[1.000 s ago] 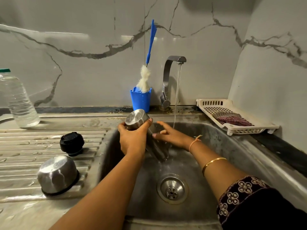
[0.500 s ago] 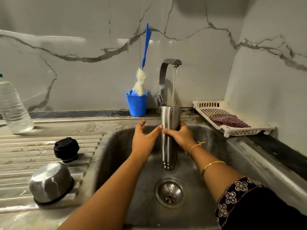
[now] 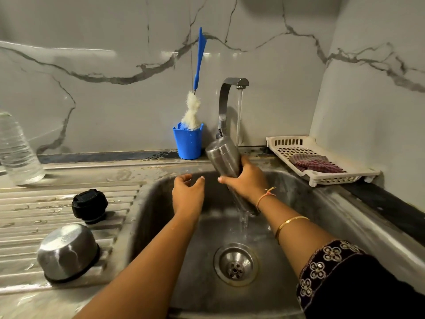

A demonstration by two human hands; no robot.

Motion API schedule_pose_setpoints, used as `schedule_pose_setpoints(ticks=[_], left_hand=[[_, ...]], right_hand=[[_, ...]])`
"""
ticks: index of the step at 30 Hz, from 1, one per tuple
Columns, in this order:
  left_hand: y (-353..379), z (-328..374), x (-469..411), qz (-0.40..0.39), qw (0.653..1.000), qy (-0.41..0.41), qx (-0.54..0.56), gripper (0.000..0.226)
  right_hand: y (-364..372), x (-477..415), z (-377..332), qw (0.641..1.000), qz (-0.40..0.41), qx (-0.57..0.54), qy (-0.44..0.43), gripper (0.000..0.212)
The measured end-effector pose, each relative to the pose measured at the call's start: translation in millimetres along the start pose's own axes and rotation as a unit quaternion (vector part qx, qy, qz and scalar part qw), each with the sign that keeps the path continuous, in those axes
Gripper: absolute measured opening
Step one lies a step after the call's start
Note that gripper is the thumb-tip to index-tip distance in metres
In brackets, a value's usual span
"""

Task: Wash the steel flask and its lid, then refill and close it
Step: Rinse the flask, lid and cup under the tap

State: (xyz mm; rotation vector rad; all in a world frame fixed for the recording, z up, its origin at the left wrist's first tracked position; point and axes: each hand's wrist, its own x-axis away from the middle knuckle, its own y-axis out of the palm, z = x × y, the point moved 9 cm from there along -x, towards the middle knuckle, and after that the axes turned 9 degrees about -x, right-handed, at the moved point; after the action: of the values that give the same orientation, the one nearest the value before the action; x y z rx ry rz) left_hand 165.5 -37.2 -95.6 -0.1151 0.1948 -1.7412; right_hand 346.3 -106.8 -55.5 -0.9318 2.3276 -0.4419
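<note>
My right hand (image 3: 247, 180) grips the steel flask (image 3: 224, 157) around its middle, tilted mouth-down over the sink (image 3: 161, 203). Water pours out of its lower end toward the drain (image 3: 235, 264). My left hand (image 3: 187, 194) hovers just left of the flask with fingers loosely spread, touching nothing. The tap (image 3: 227, 97) runs a thin stream beside the flask. On the ribbed draining board at left lie the black inner stopper (image 3: 89, 206) and the steel cup lid (image 3: 67, 252), upside down.
A blue cup (image 3: 188, 142) with a bottle brush (image 3: 195, 107) stands behind the sink, left of the tap. A clear plastic water bottle (image 3: 17, 150) stands at far left. A white slotted tray (image 3: 319, 157) holding a folded cloth (image 3: 315, 165) sits at right.
The flask stood upright under the tap between both hands; now my right hand alone tips it over and water drains out. My left hand has let go and moved left.
</note>
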Motion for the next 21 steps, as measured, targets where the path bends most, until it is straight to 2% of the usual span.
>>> schedule_pose_setpoints(ticks=[1,3,5,9,13,15,18,20,21], left_hand=[[0.3,2.0,0.5,-0.001,1.0,0.007,0.011,0.05],[2.2,4.7,0.3,-0.011,1.0,0.017,0.023,0.064],[5.5,4.9,1.2,-0.032,0.999,0.017,0.019,0.076],[11.6,-7.1,1.2,-0.067,0.997,-0.037,0.017,0.086],[10.4,-19.6,7.0,-0.073,0.974,-0.156,0.144,0.065],[4.7,-20.8,4.3,-0.046,0.969,-0.178,0.167,0.057],[-2.8,-21.5,3.2,-0.016,0.968,-0.194,0.16,0.051],[-5.0,-22.0,5.3,-0.018,0.965,-0.207,0.162,0.048],[-5.3,-24.3,5.6,-0.021,0.961,-0.219,0.166,0.046]], right_hand=[[3.8,0.4,-6.1,0.996,-0.014,0.082,-0.036,0.078],[13.7,3.4,-15.7,0.96,-0.041,0.257,-0.1,0.087],[23.4,9.4,-25.6,0.921,-0.065,0.346,-0.166,0.087],[38.0,21.6,-38.7,0.885,-0.117,0.367,-0.26,0.083],[45.2,31.8,-50.3,0.859,-0.108,0.349,-0.359,0.086],[39.3,27.4,-51.6,0.87,-0.078,0.334,-0.354,0.092],[21.5,11.0,-33.4,0.937,-0.048,0.263,-0.223,0.109],[1.0,0.4,-17.1,0.984,0.006,0.138,-0.109,0.111],[-11.8,-4.0,-7.6,0.997,0.05,0.029,-0.05,0.108]])
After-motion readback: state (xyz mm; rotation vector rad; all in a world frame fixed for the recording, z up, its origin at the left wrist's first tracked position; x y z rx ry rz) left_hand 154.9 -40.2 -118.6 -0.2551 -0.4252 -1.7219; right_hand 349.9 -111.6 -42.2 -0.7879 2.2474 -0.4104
